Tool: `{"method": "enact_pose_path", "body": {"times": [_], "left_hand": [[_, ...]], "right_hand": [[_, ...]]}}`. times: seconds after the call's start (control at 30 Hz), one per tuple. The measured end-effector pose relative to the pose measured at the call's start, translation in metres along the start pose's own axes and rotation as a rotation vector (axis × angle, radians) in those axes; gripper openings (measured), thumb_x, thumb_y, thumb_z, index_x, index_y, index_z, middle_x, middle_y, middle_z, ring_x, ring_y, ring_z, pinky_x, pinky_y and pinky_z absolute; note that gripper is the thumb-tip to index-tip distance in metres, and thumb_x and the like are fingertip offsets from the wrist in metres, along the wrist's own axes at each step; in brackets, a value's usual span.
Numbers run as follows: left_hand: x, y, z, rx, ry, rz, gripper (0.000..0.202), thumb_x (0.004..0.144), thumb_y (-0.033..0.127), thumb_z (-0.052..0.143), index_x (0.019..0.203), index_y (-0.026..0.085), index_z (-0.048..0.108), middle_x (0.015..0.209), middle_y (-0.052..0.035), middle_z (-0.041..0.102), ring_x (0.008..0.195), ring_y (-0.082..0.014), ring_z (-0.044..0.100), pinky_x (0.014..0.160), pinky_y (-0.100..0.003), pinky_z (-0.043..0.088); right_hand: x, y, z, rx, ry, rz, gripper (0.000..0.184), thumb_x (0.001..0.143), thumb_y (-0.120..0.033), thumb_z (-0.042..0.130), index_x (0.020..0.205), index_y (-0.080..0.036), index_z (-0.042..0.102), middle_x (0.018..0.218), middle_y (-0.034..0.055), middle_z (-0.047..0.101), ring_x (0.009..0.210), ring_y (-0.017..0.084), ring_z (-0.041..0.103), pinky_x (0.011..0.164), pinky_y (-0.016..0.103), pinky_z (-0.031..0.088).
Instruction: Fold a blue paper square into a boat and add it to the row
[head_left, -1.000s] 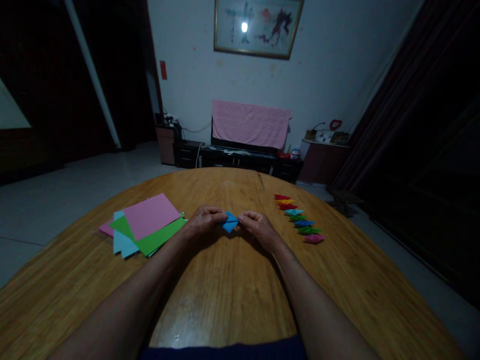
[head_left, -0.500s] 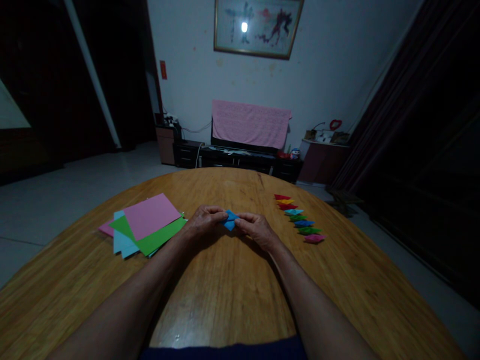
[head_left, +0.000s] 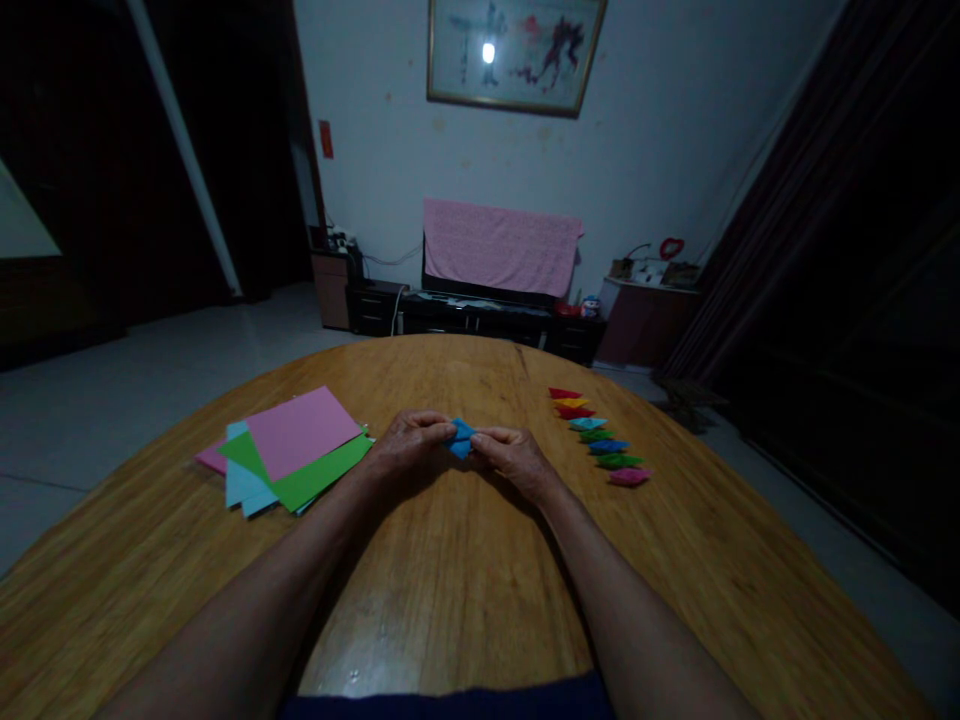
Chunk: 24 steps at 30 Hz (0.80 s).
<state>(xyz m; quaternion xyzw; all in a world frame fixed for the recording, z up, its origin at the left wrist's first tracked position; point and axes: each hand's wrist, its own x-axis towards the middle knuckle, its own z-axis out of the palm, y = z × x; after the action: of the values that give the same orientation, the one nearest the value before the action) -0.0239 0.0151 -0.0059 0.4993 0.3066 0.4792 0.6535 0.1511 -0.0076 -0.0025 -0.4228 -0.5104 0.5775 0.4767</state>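
Observation:
A small piece of folded blue paper (head_left: 461, 439) is held between both hands above the middle of the wooden table (head_left: 450, 600). My left hand (head_left: 412, 440) pinches its left side, thumb on top. From the right, my right hand (head_left: 512, 457) grips the other side between thumb and fingers. The fingers beneath the paper are partly hidden. To the right lies a slanting row of several small folded paper boats (head_left: 598, 436) in red, orange, blue, green and pink. Left of my left hand rests a loose stack of coloured paper sheets (head_left: 304, 432), pink on top of green and light blue.
Beyond the table's far edge, a low black cabinet (head_left: 472, 318) carries a screen covered by a pink cloth (head_left: 502, 248). A framed picture (head_left: 516, 55) hangs on the wall. A small stool (head_left: 686, 400) stands on the floor at the right.
The blue paper looks slightly narrower and more closed at its lower tip between the fingers. Both hands stay in nearly the same place; the boats and sheets have not moved.

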Motion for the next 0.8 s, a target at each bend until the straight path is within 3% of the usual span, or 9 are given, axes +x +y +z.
{"method": "enact_pose_path", "body": {"times": [0.47, 0.63, 0.8], "left_hand": [[0.002, 0.001, 0.004, -0.006, 0.049, -0.018, 0.015, 0.066, 0.025, 0.075, 0.072, 0.012, 0.069, 0.059, -0.0037, 0.064, 0.051, -0.0130, 0.058, 0.051, -0.024, 0.043], [0.000, 0.003, 0.007, 0.041, 0.081, -0.025, 0.013, 0.066, 0.024, 0.073, 0.068, 0.012, 0.068, 0.054, -0.0026, 0.062, 0.047, -0.0125, 0.055, 0.049, -0.024, 0.039], [-0.002, 0.002, 0.012, 0.001, 0.027, -0.012, 0.013, 0.066, 0.022, 0.072, 0.063, 0.011, 0.066, 0.052, -0.0029, 0.060, 0.046, -0.0126, 0.054, 0.048, -0.025, 0.038]], "right_hand": [[0.003, -0.002, 0.001, -0.093, 0.072, -0.090, 0.028, 0.066, -0.039, 0.072, 0.074, -0.012, 0.071, 0.060, 0.0010, 0.062, 0.054, 0.011, 0.052, 0.053, 0.023, 0.038], [0.003, 0.002, 0.005, -0.002, 0.029, -0.043, 0.031, 0.065, -0.040, 0.074, 0.081, -0.014, 0.071, 0.066, 0.0021, 0.065, 0.056, 0.011, 0.055, 0.055, 0.024, 0.039], [0.004, 0.006, 0.005, -0.037, 0.006, 0.000, 0.031, 0.068, -0.042, 0.074, 0.084, -0.015, 0.071, 0.063, 0.0008, 0.063, 0.051, 0.009, 0.051, 0.050, 0.022, 0.035]]}}
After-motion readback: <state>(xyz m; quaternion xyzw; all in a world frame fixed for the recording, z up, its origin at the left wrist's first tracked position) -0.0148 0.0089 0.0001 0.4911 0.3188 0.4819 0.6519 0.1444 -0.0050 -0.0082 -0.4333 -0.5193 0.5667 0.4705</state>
